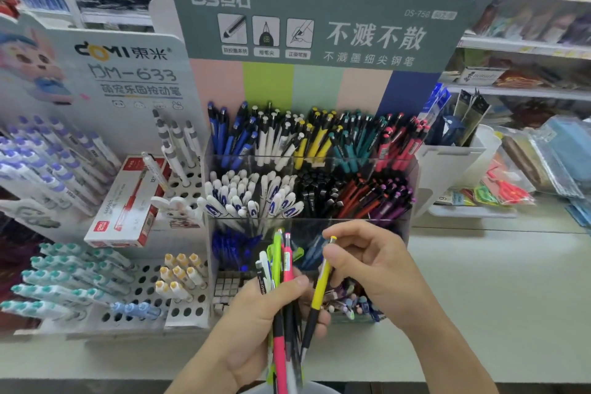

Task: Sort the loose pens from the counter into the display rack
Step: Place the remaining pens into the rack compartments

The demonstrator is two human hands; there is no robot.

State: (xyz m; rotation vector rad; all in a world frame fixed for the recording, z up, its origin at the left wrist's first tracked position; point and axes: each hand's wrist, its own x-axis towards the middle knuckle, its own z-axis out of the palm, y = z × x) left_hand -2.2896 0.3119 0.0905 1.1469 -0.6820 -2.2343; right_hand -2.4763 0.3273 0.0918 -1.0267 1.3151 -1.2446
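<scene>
A bundle of pens [283, 307] is gripped upright in the left hand [256, 323], apparently kept as stock to be sorted one at a time. A yellow pen [321, 278] with a black lower barrel is pinched near its top by the right hand [367, 261], seemingly being singled out. The display rack [307, 189], filled by colour, is seen just beyond both hands, above the bench [499, 291].

Red pen box [128, 201] (tilted) beside packaged scissors [508, 190].

pen bundle [284, 313] | lower ends cut off | bottom edge
</scene>
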